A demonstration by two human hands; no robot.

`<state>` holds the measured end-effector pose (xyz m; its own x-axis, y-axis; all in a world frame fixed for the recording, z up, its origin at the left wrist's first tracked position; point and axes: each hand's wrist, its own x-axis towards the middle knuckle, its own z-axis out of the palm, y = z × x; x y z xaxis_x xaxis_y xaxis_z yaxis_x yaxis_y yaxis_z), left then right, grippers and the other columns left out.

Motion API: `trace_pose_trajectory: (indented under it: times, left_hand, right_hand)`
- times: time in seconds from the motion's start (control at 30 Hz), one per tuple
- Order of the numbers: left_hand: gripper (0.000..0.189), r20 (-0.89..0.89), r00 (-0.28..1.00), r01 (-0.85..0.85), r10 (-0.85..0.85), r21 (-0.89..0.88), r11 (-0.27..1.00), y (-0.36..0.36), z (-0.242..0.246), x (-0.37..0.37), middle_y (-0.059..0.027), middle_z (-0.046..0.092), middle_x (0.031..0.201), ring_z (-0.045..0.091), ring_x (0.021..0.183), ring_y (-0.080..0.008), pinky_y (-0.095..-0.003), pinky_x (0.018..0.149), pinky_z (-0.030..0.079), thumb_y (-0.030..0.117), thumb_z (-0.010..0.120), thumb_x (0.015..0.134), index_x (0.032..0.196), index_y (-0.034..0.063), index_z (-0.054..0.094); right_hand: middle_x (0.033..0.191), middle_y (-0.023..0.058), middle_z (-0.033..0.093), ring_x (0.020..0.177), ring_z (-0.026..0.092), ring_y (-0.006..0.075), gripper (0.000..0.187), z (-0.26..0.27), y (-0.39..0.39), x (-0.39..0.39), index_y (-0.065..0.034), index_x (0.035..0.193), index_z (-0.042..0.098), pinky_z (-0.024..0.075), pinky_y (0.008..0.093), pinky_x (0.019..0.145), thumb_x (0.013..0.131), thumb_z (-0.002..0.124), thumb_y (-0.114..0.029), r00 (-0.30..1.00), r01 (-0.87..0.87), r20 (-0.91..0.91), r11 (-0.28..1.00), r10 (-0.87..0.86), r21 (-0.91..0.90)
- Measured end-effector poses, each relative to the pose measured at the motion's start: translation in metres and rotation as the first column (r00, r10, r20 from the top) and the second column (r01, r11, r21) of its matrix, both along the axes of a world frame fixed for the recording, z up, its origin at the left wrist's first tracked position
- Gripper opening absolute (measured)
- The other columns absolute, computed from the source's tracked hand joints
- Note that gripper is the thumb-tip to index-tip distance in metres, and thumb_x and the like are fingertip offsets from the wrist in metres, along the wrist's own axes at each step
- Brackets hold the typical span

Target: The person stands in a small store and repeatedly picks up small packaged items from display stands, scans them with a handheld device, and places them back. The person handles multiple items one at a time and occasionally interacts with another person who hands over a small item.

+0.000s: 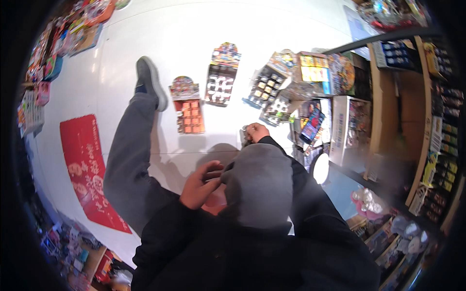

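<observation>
My right hand (257, 132) is low over the white floor (193, 22), just beyond my bent grey-trousered knee (260, 185). Its curled fingers pinch a small greyish item (245, 128), too small to identify. Left of the knee, my left hand (202, 185) is raised with its fingers apart and nothing in it. Ahead on the floor stands a display box with orange packets (190, 116). Behind it is a second display box with dark and white packets (220, 83). To the right, a tilted display box with gold-and-black packets (267, 85) sits against another display box of small packets (278, 109).
More boxes crowd the right, including a yellow-fronted carton (314, 69) and a white carton (340, 127). Beyond them is a wooden shelf unit (418, 120) with packaged goods. A red printed mat (91, 171) lies left of my outstretched leg (131, 142). Plush toys (407, 232) are at lower right.
</observation>
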<state>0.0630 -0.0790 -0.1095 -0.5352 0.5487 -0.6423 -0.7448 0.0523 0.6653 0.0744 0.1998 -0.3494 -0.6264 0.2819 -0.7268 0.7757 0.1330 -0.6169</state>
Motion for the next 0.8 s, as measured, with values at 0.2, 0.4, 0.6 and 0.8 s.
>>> trace_pose_trajectory:
  times: [0.2,0.4,0.6,0.8]
  left_hand:
    - [0.05,-0.021,0.999,0.038,-0.038,-0.014,0.999,0.001,0.001,-0.001,-0.0158,0.052,0.128,0.055,0.118,-0.0255,-0.0345,0.098,0.045,0.002,0.058,0.089,0.136,-0.0036,0.04]
    - [0.049,-0.052,0.996,0.071,-0.071,-0.006,0.997,0.005,-0.005,0.0,-0.0145,0.052,0.129,0.054,0.117,-0.0253,-0.0342,0.098,0.045,-0.001,0.056,0.089,0.136,-0.0039,0.041]
    - [0.049,-0.056,0.995,0.08,-0.082,-0.037,0.996,0.006,-0.007,0.0,-0.0138,0.053,0.127,0.055,0.117,-0.0252,-0.0338,0.097,0.046,0.002,0.059,0.09,0.135,-0.0036,0.041]
    - [0.048,-0.028,0.997,0.073,-0.075,-0.048,0.996,0.008,-0.008,-0.001,-0.0134,0.053,0.126,0.055,0.116,-0.0248,-0.0332,0.097,0.046,0.003,0.061,0.09,0.134,-0.0029,0.043]
  right_hand:
    - [0.078,0.0047,0.069,0.06,0.063,0.013,0.02,0.012,0.018,0.038,-0.0027,0.096,0.066,0.0517,0.0289,0.059,0.092,0.06,-0.022,0.984,0.18,0.01,0.983,-0.18,-0.023]
    - [0.075,0.0059,0.066,0.056,0.06,0.0125,0.017,0.012,0.052,0.058,-0.003,0.094,0.062,0.0469,0.0279,0.049,0.094,0.057,-0.019,0.869,0.481,-0.103,0.875,-0.484,-0.062]
    - [0.067,0.0043,0.06,0.052,0.055,0.0119,0.014,0.015,0.095,0.041,-0.0026,0.087,0.059,0.0478,0.0286,0.051,0.092,0.058,-0.016,0.719,0.647,-0.463,0.742,-0.518,0.175]
    - [0.072,0.0066,0.059,0.065,0.058,0.0182,0.013,0.05,0.115,0.016,-0.0043,0.092,0.06,0.0479,0.0338,0.064,0.086,0.059,-0.016,0.771,0.595,-0.561,0.654,-0.301,0.467]
